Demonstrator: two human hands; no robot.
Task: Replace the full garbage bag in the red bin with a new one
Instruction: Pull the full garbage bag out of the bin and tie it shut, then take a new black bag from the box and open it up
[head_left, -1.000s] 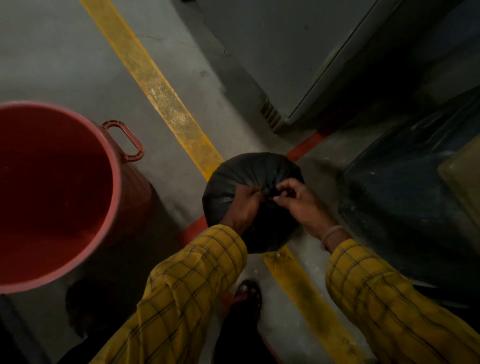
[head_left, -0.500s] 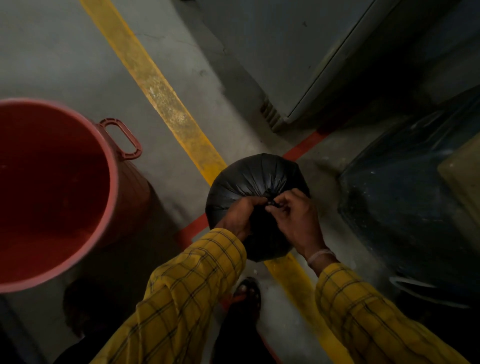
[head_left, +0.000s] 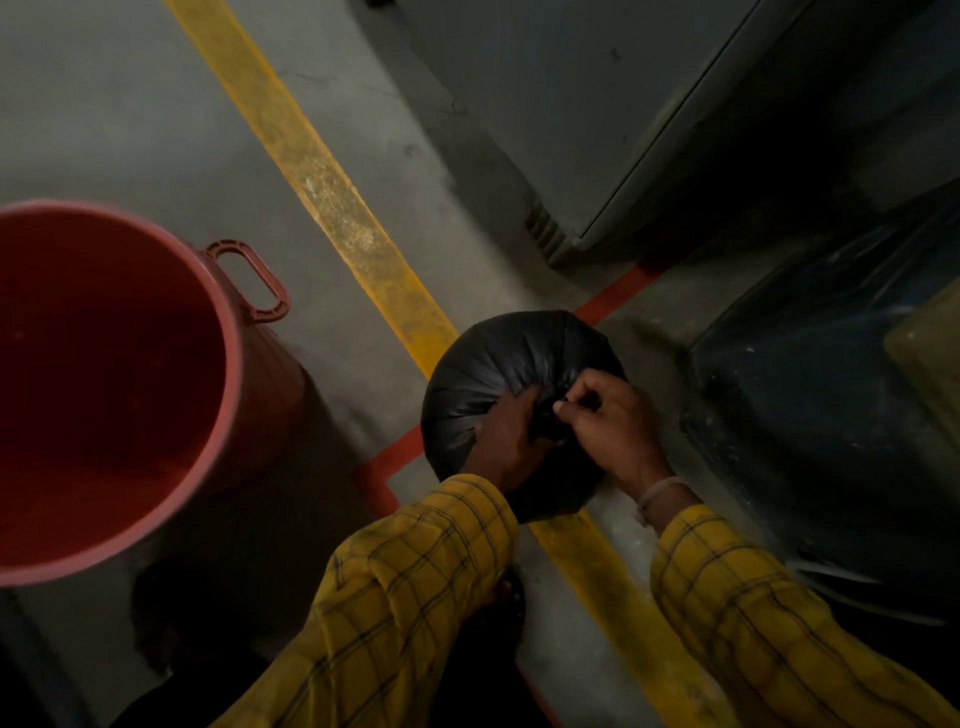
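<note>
The full black garbage bag is sitting on the concrete floor, right over the crossing of the yellow floor line and a thinner red floor line, just beside the red bin but not touching it. Both hands are meeting at the gathered neck on top of the bag: the left hand is lying curled over the near side of the bag with its fingers closing around the bunched plastic, and the right hand is pinching the same twist between thumb and fingertips, the other fingers folded in. It looks as though a knot is being worked, though the dim light is hiding whether it is already tight. The bin is standing open with its handle facing the bag, and its inside is showing bare red, so no liner appears to be fitted yet. The bag is looking round and taut, with creases radiating from the neck, so it is probably well stuffed and fairly heavy; the film is thin, soft and likely slippery, and could tear if dragged on the concrete. The safest hold is probably the twisted neck itself, just below the knot, with a second hand under the belly if it sags.
</note>
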